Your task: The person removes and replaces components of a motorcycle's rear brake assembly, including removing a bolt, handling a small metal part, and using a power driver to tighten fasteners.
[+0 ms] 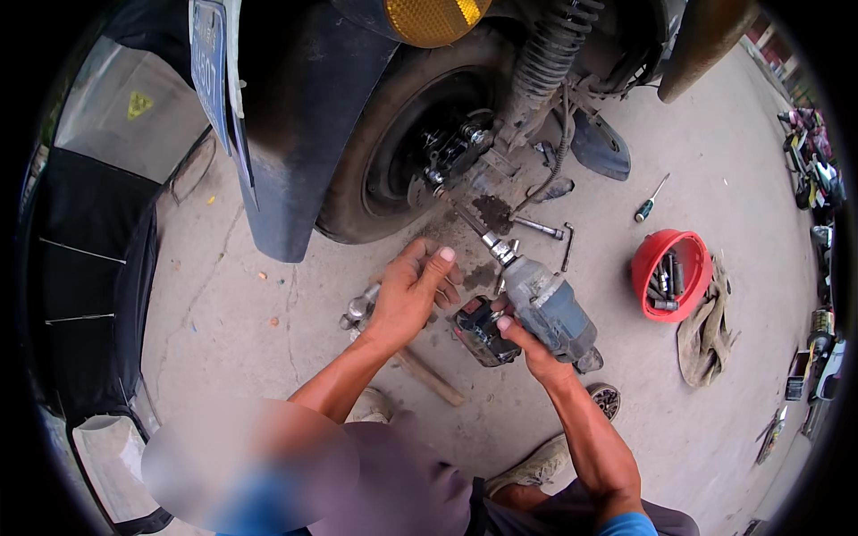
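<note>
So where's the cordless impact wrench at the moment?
In the head view, the cordless impact wrench is right of centre, held in the right hand and pointing up-left toward the wheel.

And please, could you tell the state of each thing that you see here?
Power wrench: held in the right hand, pointed toward the wheel; running or stopped, unclear.
Left hand: fingers bent; grip unclear.
Coil spring: upright beside the wheel.
Red bowl: holding metal sockets.
Cloth: crumpled beside the bowl.
Screwdriver: lying on the ground.
Hammer: lying, partly hidden by left arm.
</note>
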`<state>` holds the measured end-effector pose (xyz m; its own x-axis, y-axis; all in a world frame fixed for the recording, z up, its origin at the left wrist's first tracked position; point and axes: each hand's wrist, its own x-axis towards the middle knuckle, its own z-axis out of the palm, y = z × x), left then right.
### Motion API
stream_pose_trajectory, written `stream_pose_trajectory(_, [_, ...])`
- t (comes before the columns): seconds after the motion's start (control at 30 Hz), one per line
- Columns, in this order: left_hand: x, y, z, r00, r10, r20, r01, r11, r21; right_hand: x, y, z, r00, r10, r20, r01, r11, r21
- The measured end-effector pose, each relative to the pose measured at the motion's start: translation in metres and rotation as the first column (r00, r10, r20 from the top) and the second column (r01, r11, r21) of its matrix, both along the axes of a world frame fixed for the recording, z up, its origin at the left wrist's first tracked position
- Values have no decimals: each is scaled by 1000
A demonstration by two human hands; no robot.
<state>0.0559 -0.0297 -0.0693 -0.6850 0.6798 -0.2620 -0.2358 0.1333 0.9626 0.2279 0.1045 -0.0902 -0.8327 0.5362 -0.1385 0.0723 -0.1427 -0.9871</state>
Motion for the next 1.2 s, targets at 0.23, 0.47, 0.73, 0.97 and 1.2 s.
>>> stream_pose_trajectory(0.23, [-34,-86,-43,862,387,-327,-425,904,-52,-9,46,-24,976,155,-154,-37,811,584])
stream_pose_trajectory(0.47, [-75,-69,-20,717,281,-638,-314,947,66,-8,13,2,991,41,-126,-25,992,125])
stream_pose_trajectory(0.73, [-89,-56,-15,580,327,-746,-399,912,90,-13,20,-3,993,87,-78,-73,982,172])
stream_pose_trajectory(0.97, [-93,-55,-86,578,449,-681,-394,885,250,-7,18,-27,996,28,-84,-19,995,103])
stream_pose_trajectory(1.2, [-106,-46,-132,955,97,-281,-133,985,-111,-10,30,-9,986,131,-101,-97,953,286])
